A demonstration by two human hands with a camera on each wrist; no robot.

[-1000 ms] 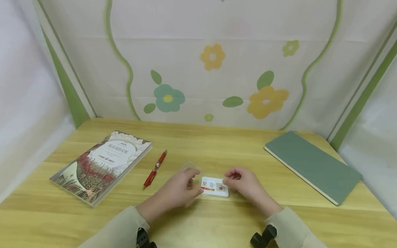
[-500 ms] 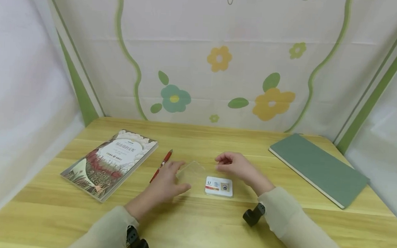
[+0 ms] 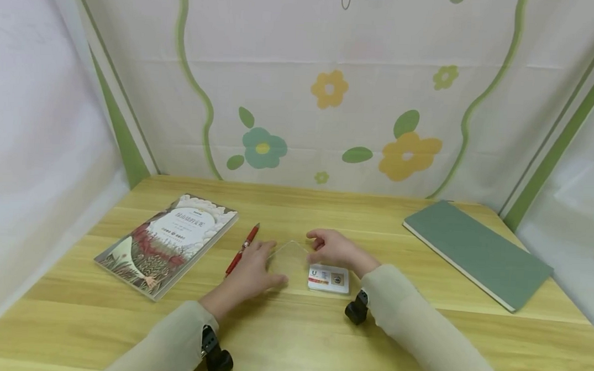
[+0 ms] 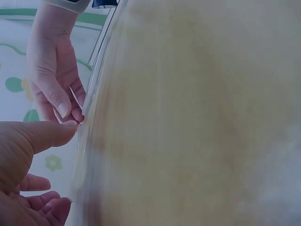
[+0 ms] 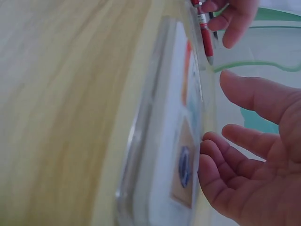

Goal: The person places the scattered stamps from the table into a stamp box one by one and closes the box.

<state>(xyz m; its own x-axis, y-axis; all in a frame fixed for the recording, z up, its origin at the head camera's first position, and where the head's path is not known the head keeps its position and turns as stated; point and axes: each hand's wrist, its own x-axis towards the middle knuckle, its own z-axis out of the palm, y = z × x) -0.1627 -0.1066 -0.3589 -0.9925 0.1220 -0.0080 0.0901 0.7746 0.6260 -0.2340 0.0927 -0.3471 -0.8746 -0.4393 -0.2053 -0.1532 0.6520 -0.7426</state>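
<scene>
A stack of white printed cards (image 3: 329,280) sits in a shallow clear plastic tray (image 5: 127,183) on the table. Left of it lies a clear, thin plastic piece (image 3: 290,255), hard to make out against the wood. My left hand (image 3: 248,272) is at that piece's left side, thumb and fingers spread apart; whether it touches the piece I cannot tell. Just behind the cards, my right hand (image 3: 336,248) reaches toward the clear piece's right side. In the right wrist view its thumb and index finger stand apart, the other fingers loosely bent, with nothing seen between them.
A red pen (image 3: 243,249) lies close behind my left hand. Farther left is a paperback book (image 3: 167,246) with an illustrated cover. A green hardcover notebook (image 3: 478,254) lies at the right. A flowered curtain (image 3: 326,87) hangs behind the wooden table (image 3: 295,340).
My left hand has moved left, away from the cards, to the clear piece. My right hand has left the card stack and shifted left. The view has turned slightly.
</scene>
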